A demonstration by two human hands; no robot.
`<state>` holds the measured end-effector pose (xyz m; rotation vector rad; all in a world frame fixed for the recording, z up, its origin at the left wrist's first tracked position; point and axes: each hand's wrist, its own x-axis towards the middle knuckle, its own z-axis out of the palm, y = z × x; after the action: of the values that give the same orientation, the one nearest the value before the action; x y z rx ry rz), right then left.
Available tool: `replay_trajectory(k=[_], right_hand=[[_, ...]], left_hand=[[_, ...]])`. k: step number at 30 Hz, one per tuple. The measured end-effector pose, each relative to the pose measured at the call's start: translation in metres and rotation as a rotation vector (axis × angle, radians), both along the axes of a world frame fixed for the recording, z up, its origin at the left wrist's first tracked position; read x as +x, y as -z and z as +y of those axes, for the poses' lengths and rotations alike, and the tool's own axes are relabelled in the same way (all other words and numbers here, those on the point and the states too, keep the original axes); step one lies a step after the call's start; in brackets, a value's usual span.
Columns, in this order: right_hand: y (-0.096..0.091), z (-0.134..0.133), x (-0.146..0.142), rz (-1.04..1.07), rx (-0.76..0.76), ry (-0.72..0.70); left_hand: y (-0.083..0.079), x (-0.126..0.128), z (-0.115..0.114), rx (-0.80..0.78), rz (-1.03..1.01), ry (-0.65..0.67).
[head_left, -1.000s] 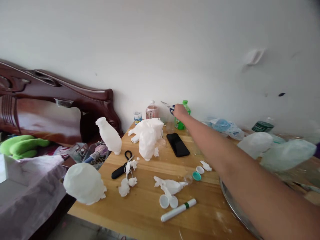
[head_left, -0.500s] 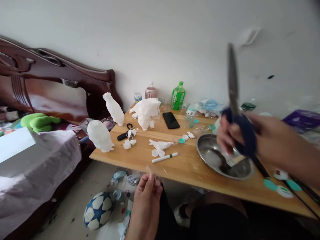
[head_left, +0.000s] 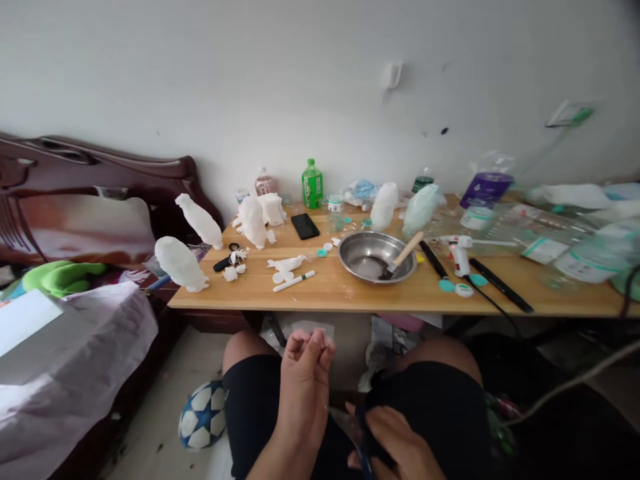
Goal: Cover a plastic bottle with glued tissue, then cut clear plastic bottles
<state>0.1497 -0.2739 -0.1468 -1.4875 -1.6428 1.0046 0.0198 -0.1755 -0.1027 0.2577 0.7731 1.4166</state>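
My left hand (head_left: pixel 307 363) is closed in a pinch in front of the table edge, above my lap. A small, pale, see-through piece (head_left: pixel 327 329) shows at its fingertips; its kind is unclear. My right hand (head_left: pixel 395 437) grips a pair of dark blue-handled scissors (head_left: pixel 354 427) low over my lap, blades pointing toward my left wrist. Past the hands, a white marker (head_left: pixel 294 281) with a green band lies on the table beside a small white figure (head_left: pixel 287 264). A steel bowl (head_left: pixel 350 263) stands to the right with a wooden-handled brush (head_left: pixel 406 253) in it.
White wrapped shapes (head_left: pixel 180 263) stand at the table's left end. A phone (head_left: pixel 305 227), green bottle (head_left: pixel 312 185) and glue gun (head_left: pixel 459 255) are on the wooden table (head_left: pixel 240 299). Clear plastic bottles crowd the right end. A ball (head_left: pixel 203 415) lies on the floor.
My right hand has brought the scissors down from above the bowl to my lap, near my left hand. The view has turned to the right. My left hand still pinches the small piece.
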Motion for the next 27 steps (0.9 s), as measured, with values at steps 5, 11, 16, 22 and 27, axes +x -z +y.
replay_trajectory(k=[5, 11, 16, 22, 27], right_hand=[[0.000, -0.028, 0.006, 0.062, 0.087, 0.106], [-0.003, -0.024, 0.003, 0.238, 0.002, 0.226], [-0.005, -0.020, 0.008, 0.458, -0.034, 0.252], [0.007, -0.030, 0.014, 0.501, -0.115, 0.199], [-0.005, -0.028, 0.014, 0.316, -0.122, 0.208]], left_hand=[[-0.002, 0.006, -0.025, 0.033, 0.012, -0.060], [-0.002, 0.015, -0.043, 0.099, 0.072, -0.042], [-0.005, 0.024, -0.049, 0.135, 0.083, -0.041], [-0.003, 0.034, -0.053, 0.103, 0.106, -0.074], [-0.001, 0.042, -0.057, 0.084, 0.109, -0.040]])
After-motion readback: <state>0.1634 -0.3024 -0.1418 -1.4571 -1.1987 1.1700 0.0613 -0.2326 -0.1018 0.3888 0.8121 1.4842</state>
